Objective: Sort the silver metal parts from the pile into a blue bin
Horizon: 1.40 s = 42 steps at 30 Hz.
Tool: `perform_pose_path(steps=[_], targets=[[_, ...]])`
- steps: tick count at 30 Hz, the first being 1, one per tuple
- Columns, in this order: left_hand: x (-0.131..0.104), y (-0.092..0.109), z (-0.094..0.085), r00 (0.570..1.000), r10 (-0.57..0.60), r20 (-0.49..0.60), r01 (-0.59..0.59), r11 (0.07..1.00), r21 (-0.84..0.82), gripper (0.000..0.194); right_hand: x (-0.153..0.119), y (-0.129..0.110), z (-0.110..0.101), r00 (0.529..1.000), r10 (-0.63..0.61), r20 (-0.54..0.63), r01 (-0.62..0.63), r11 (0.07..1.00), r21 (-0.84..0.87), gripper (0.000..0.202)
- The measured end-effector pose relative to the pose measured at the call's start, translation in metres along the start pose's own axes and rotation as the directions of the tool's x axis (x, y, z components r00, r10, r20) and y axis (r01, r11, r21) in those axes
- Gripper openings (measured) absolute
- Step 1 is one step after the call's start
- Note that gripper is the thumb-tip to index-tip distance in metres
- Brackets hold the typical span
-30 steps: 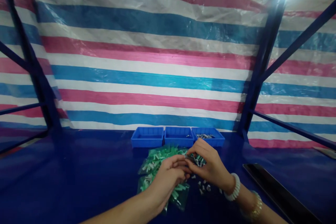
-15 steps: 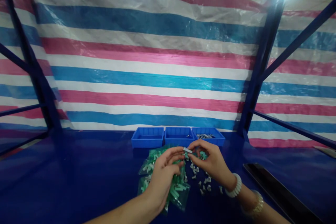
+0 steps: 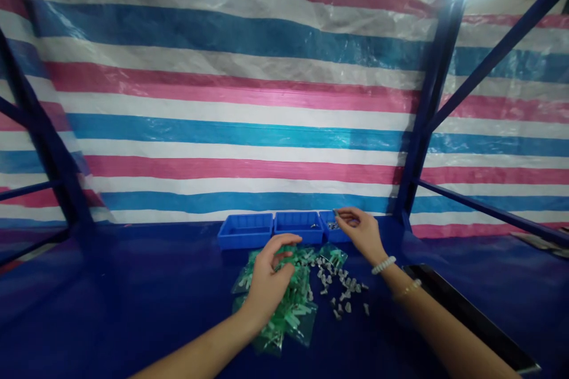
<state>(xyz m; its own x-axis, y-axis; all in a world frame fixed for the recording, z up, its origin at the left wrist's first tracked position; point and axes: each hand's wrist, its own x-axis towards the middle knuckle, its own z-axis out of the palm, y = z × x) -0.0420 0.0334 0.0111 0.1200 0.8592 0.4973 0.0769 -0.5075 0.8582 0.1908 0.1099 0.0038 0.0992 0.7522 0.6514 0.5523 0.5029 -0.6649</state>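
My left hand (image 3: 271,281) hovers over clear bags of green plastic pieces (image 3: 293,302), its fingers curved and apart with nothing visible between them. My right hand (image 3: 362,234) is above the right-hand blue bin (image 3: 338,237), thumb and fingers pinched on a small metal piece (image 3: 336,212) that pokes out at the fingertips. The piece is too small to make out fully. Several small grey-white screw-like parts (image 3: 344,284) lie scattered on the blue tabletop to the right of the bags. My right hand partly hides the right bin, where small metal parts show.
The middle blue bin (image 3: 299,238) has a few small parts in it, beside the left blue bin (image 3: 246,241). A long black flat object (image 3: 471,314) lies at the right. Blue frame posts (image 3: 429,112) and a striped plastic sheet (image 3: 249,136) stand behind.
My right hand has moved forward from beside my left hand to above the right bin, carrying the small metal piece. My left hand has let go of the piece and stayed over the bags.
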Motion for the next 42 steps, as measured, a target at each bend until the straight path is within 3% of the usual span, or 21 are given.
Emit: perform_pose_path(steps=[4, 7, 10, 13, 24, 29, 35, 42], targets=[[0.0, -0.002, 0.0, 1.0, 0.017, -0.016, -0.017, 0.999, 0.04, 0.044, 0.009, 0.023, -0.005, 1.0, -0.01, 0.001, 0.01, 0.986, -0.168, 0.031], [-0.001, 0.0, 0.001, 1.0, 0.018, -0.014, -0.017, 0.999, 0.05, 0.044, -0.004, 0.018, 0.001, 0.984, -0.086, 0.157, 0.12, 0.968, -0.222, 0.02], [-0.003, 0.003, 0.001, 1.0, 0.012, -0.014, -0.011, 0.999, 0.044, 0.042, -0.019, 0.002, 0.008, 0.904, -0.181, 0.387, 0.267, 0.946, -0.182, 0.012], [-0.003, 0.005, 0.002, 0.999, 0.006, -0.035, -0.005, 1.0, 0.019, 0.04, -0.027, -0.011, 0.013, 0.837, -0.214, 0.504, 0.342, 0.923, -0.175, 0.017], [-0.001, -0.001, 0.001, 0.996, 0.004, -0.088, -0.004, 1.0, 0.004, 0.038, -0.036, -0.029, 0.024, 0.763, -0.191, 0.617, 0.426, 0.867, -0.258, 0.02], [-0.001, 0.0, 0.001, 0.995, 0.001, -0.097, -0.001, 1.0, 0.004, 0.037, -0.041, -0.031, 0.019, 0.74, -0.197, 0.643, 0.476, 0.829, -0.294, 0.035], [-0.002, 0.001, 0.001, 0.996, -0.009, -0.088, 0.009, 1.0, -0.005, 0.037, -0.04, -0.026, 0.021, 0.753, -0.213, 0.622, 0.511, 0.785, -0.35, 0.042], [-0.003, 0.0, 0.003, 0.996, -0.024, -0.082, 0.023, 1.0, -0.014, 0.036, -0.037, -0.023, 0.03, 0.748, -0.145, 0.647, 0.518, 0.737, -0.434, 0.028]])
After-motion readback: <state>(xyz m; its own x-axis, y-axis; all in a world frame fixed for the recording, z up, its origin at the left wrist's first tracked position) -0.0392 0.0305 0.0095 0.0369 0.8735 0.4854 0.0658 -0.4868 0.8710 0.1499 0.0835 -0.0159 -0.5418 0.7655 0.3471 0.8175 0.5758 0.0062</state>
